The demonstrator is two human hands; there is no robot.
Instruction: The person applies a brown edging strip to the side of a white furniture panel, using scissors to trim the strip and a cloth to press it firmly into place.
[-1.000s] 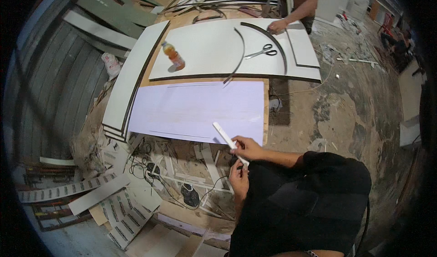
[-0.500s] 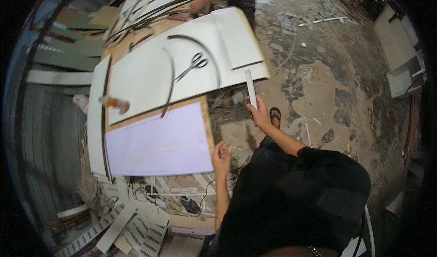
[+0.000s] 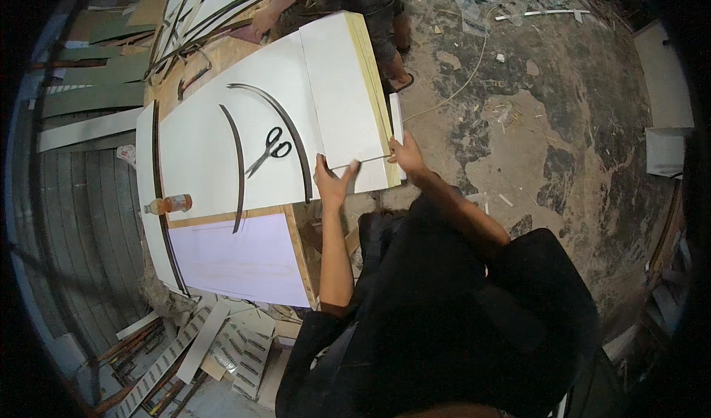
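My right hand (image 3: 407, 155) grips a white strip (image 3: 395, 114) at the right edge of a smaller white panel (image 3: 344, 96), which lies on a larger white board (image 3: 200, 151). Thumb and forefinger of my left hand (image 3: 335, 185) are spread apart at the small panel's near left corner, with nothing held between them. The panel's right side shows a yellowish edge band. Black-handled scissors (image 3: 267, 151) rest on the board to the left, between two curved dark strips, a longer one (image 3: 285, 116) and a shorter one (image 3: 240, 159).
A bottle of orange liquid (image 3: 174, 203) lies at the board's left. A pale lilac sheet (image 3: 237, 259) sits nearer. Another person's arm (image 3: 285, 0) reaches in beyond the board. Offcuts (image 3: 204, 340) lie at lower left; debris litters the floor (image 3: 511, 144).
My left hand has moved up and right onto the small panel's corner. My right hand has brought the white strip against the panel's right edge. The view has shifted.
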